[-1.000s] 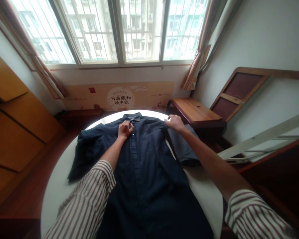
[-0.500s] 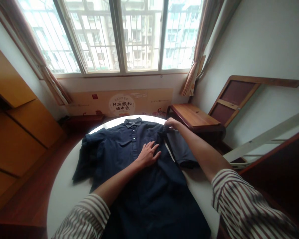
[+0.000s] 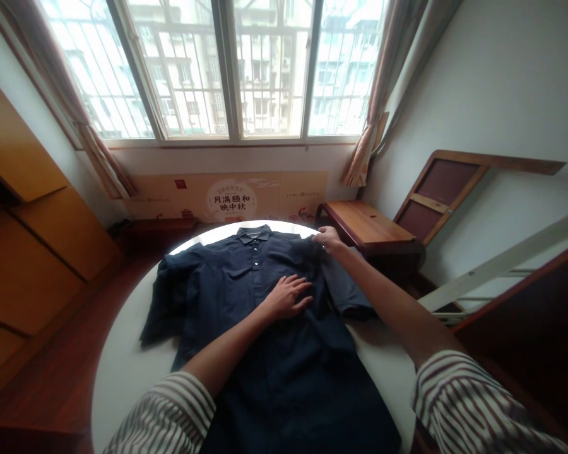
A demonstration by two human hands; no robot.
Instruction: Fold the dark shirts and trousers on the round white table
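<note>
A dark navy button-up shirt lies face up on a round white table, collar toward the window. My left hand rests flat with spread fingers on the shirt's chest, right of the button line. My right hand pinches the fabric at the shirt's right shoulder. The right sleeve hangs over the table's right edge. The left sleeve lies bunched on the table.
A low wooden bench stands just right of the table. A wooden panel leans on the right wall. Orange cabinets line the left side. A printed board stands under the window.
My left hand left the collar area and slid down and right onto the chest. My right hand stays at the right shoulder, now gripping the fabric.
</note>
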